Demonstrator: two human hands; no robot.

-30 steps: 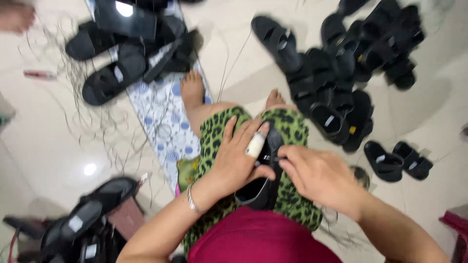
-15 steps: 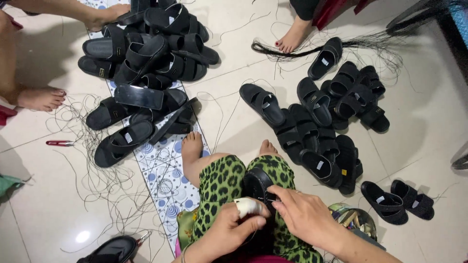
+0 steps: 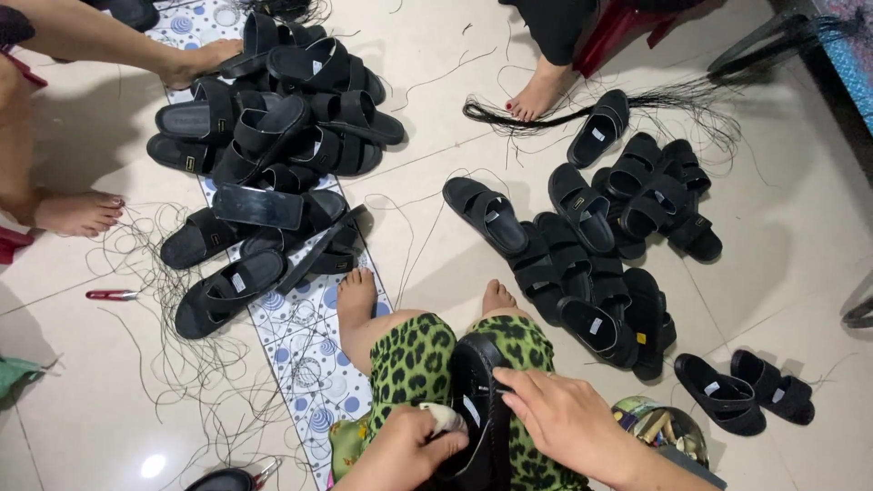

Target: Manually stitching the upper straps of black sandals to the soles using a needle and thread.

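I sit on the floor in green leopard-print trousers with a black sandal (image 3: 479, 382) resting on my lap. My left hand (image 3: 420, 445), one finger wrapped in white tape, grips the sandal's near end from the left. My right hand (image 3: 566, 420) lies on the sandal's right side, fingertips pinched at its strap. Whether a needle or thread sits between those fingers is too small to tell.
A heap of black sandals (image 3: 273, 118) lies far left on a blue-patterned mat (image 3: 309, 382); another heap (image 3: 600, 264) lies to the right, plus a pair (image 3: 746, 386). Loose black threads (image 3: 173, 355) cover the floor. Red snips (image 3: 111, 295) lie left. Other people's bare feet (image 3: 77, 214) (image 3: 536, 95) rest nearby.
The view has tilted upward, away from my lap, so my hands sit lower in the frame and more of the far sandal heaps and other people's feet show. Both hands stay on the sandal.
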